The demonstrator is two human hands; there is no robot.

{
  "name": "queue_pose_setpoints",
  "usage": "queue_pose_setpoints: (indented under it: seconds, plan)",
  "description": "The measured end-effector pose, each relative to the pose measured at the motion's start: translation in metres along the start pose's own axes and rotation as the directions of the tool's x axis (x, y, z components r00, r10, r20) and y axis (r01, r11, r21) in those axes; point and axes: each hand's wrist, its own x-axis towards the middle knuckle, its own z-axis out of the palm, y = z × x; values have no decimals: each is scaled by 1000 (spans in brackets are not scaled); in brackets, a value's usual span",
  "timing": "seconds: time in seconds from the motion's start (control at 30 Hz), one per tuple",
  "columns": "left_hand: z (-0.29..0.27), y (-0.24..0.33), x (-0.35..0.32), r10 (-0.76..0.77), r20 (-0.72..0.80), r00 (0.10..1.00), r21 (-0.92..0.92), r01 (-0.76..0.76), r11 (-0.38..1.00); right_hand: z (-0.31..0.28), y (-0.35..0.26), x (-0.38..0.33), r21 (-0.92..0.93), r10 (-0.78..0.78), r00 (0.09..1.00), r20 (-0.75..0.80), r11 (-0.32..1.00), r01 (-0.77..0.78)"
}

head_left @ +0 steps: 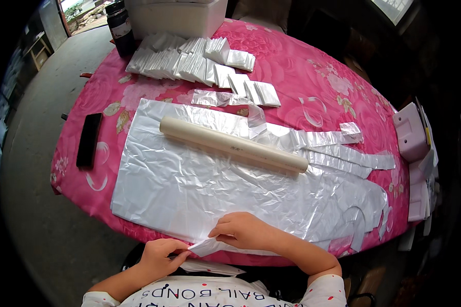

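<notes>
A small folded piece of white plastic bag (204, 247) is at the table's near edge. My left hand (159, 257) pinches its left end between thumb and fingers. My right hand (241, 230) is closed on its upper right side, with fingertips partly hidden. Just beyond both hands spreads a flat stack of thin white plastic bags (159, 179), their strap-like handles trailing to the right. Slantwise on top of the stack rests a cream-coloured plastic pipe (230, 145), touched by neither hand.
Rows of small folded plastic bags (164, 64) lie at the back, before a white foam box (182, 19) and a dark jar (120, 28). A black phone (89, 140) lies left on the pink floral tablecloth (312, 77). Pale pink containers (411, 133) stand at the right edge.
</notes>
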Motion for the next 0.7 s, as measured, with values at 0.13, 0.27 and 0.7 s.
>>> queue_pose_setpoints:
  seconds: [0.13,0.27,0.7]
  plan:
    - [0,-5,-2,-22,-20,1000,-8,22,1000,-36,10,-13,186,160,955,-251,976,-115]
    - [3,-4,5,128,20,992,61,-129,990,-89,53,-8,589,395,622,-676,797,134]
    - [4,-2,2,138,3,990,65,-138,988,-167,129,37,-114,241,552,-798,839,-532]
